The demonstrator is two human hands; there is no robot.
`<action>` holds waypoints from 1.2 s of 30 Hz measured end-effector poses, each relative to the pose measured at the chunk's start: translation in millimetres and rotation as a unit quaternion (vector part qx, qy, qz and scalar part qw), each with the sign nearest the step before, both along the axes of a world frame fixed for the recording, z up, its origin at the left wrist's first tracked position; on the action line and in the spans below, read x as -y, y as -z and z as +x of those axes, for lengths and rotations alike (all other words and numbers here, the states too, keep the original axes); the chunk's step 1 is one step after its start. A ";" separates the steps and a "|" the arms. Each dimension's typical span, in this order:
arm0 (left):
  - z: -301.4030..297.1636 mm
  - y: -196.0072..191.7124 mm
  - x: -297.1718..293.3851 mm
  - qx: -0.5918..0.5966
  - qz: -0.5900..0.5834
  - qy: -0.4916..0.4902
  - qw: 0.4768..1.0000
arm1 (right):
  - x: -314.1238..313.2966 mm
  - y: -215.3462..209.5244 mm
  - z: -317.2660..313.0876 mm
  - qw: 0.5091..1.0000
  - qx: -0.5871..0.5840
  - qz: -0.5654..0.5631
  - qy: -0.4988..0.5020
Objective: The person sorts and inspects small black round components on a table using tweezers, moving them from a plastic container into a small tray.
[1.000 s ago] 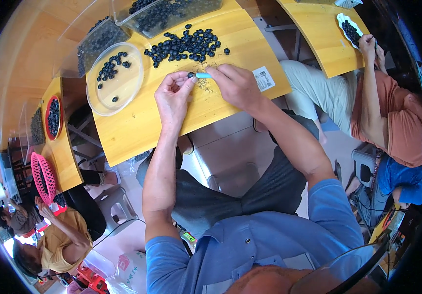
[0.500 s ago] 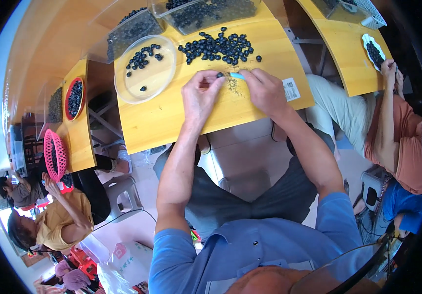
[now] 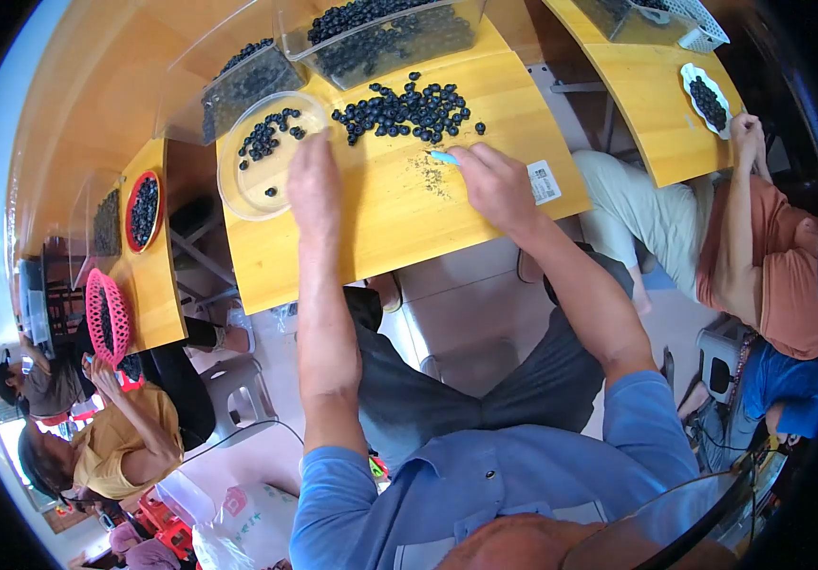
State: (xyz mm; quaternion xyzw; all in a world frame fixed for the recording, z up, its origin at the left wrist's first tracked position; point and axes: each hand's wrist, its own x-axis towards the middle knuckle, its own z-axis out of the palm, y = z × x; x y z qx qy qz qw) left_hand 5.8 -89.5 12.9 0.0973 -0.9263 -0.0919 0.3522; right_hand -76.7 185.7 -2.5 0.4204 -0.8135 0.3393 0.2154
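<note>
My left hand (image 3: pixel 314 185) is beside the right rim of a shallow round clear tray (image 3: pixel 229 195), smeared by motion. Its fingers are too blurred to show whether a ball is in them. Several small black round balls (image 3: pixel 262 142) lie in the tray, one apart from the others. My right hand (image 3: pixel 496 185) is closed round a slim light-blue tool (image 3: pixel 443 157), whose tip points left over brown crumbs (image 3: pixel 431 178) on the yellow table (image 3: pixel 380 228). Beyond it spreads a loose heap of the same black balls (image 3: pixel 399 112).
Two clear bins (image 3: pixel 255 95) of black balls stand at the table's far edge. A white printed card (image 3: pixel 543 182) lies right of my right hand. Other people sit at tables on both sides, with a red-rimmed bowl (image 3: pixel 131 204), a pink basket (image 3: pixel 121 328) and a white dish (image 3: pixel 689 85).
My left hand has moved left from beside the tool tip to the round tray. The black ball that was in its fingers no longer shows. The right hand still holds the blue tool.
</note>
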 end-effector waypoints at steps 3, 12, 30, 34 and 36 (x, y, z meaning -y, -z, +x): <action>-14.9 0.1 -40.0 0.069 0.025 0.033 0.997 | -4.6 -0.8 -1.2 1.000 0.006 -0.014 0.002; -13.8 1.1 -56.4 0.101 0.102 0.018 0.989 | -6.6 4.3 -1.9 1.000 0.011 -0.021 0.003; -11.4 4.9 -50.7 0.079 0.233 0.017 0.969 | -4.5 -0.2 0.5 0.999 0.031 0.014 -0.001; -10.2 10.8 -57.2 0.070 0.411 0.040 0.908 | -2.9 1.4 -0.3 1.000 0.027 0.004 -0.001; -7.2 14.1 -63.2 0.064 0.442 0.056 0.893 | -1.8 2.4 -0.2 1.000 0.027 0.002 0.002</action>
